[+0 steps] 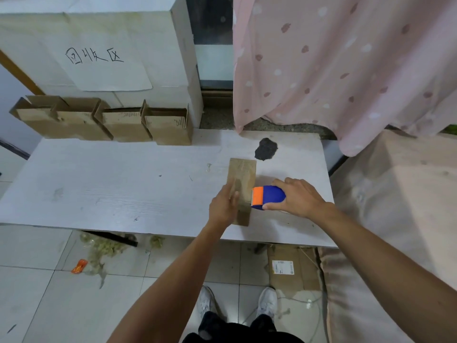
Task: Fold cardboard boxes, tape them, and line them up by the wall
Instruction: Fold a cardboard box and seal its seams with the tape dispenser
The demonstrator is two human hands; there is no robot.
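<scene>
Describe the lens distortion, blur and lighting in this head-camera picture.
Head view: table edges bow from the wide-angle lens; the left hand blurs slightly on the cardboard box; the tape dispenser in the right hand looks sharp; light soft, no glare.

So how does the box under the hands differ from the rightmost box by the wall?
The box under the hands shows a closed top; the rightmost box stands open, flaps up. The first is pressed by the left hand, dispenser at its edge; the other is untouched. Both are brown cardboard.
</scene>
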